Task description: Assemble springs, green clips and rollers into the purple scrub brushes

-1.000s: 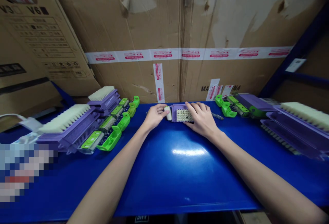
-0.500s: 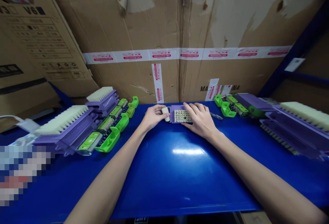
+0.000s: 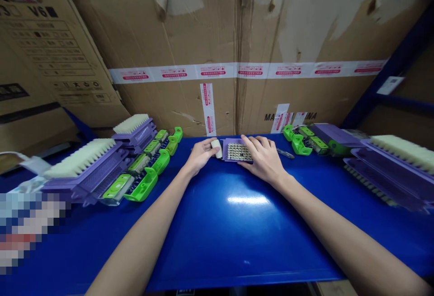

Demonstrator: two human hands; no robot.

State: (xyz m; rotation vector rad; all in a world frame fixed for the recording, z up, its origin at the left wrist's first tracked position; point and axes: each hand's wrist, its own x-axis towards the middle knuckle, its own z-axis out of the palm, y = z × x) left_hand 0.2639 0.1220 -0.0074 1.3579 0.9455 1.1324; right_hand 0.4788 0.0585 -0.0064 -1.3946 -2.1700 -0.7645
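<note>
At the far middle of the table, my left hand (image 3: 201, 155) is closed, with thumb and fingers pinching a small off-white block (image 3: 216, 149). Just right of the block lies a purple plastic piece (image 3: 225, 149), its face set with rows of short cream tufts. My right hand (image 3: 264, 156) grips this piece from the right, thumb at the near edge and fingers over the top, hiding its right end. A dark strip shows between block and purple piece; whether they are joined I cannot tell.
Purple brushes with cream bristles (image 3: 83, 158) and bright green parts (image 3: 144, 185) line the left side. More purple brushes (image 3: 395, 162) and green parts (image 3: 301, 145) stand right. A thin clear tool (image 3: 285, 153) lies by my right hand. Cardboard (image 3: 169, 106) walls the back of the blue table (image 3: 237, 232).
My left hand has drawn slightly left with the off-white block, and the dark strip beside it shows more. My right hand keeps its hold on the purple piece.
</note>
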